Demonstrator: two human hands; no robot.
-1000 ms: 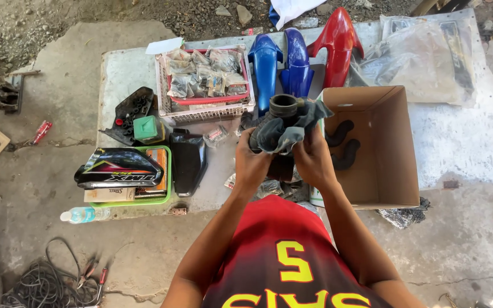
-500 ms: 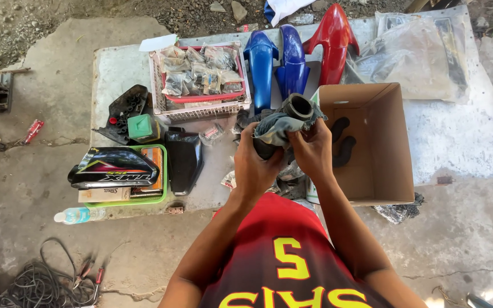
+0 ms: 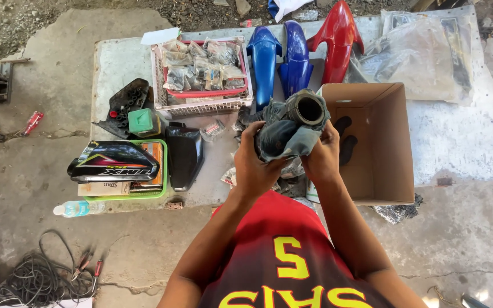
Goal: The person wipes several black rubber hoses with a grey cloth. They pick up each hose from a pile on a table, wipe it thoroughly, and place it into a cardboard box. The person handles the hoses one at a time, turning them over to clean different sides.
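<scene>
My left hand (image 3: 253,165) and my right hand (image 3: 322,155) together grip a dark rubber tube part (image 3: 306,109) wrapped in a grey-blue rag (image 3: 283,137). The tube's round open end faces up toward the camera. Both hands hold it above the front edge of a low white table (image 3: 115,63), just left of an open cardboard box (image 3: 395,142). My red and black jersey fills the bottom of the view.
Two blue fenders (image 3: 281,60) and a red fender (image 3: 338,40) lie at the table's back. A basket of bagged small parts (image 3: 201,71), black plastic covers (image 3: 185,154), a green tray (image 3: 161,191) and clear plastic bags (image 3: 423,51) surround them. Cables and pliers (image 3: 41,276) lie on the concrete floor.
My hands have turned and shifted the wrapped tube slightly; the rag now covers more of its body. The view has tilted a little downward.
</scene>
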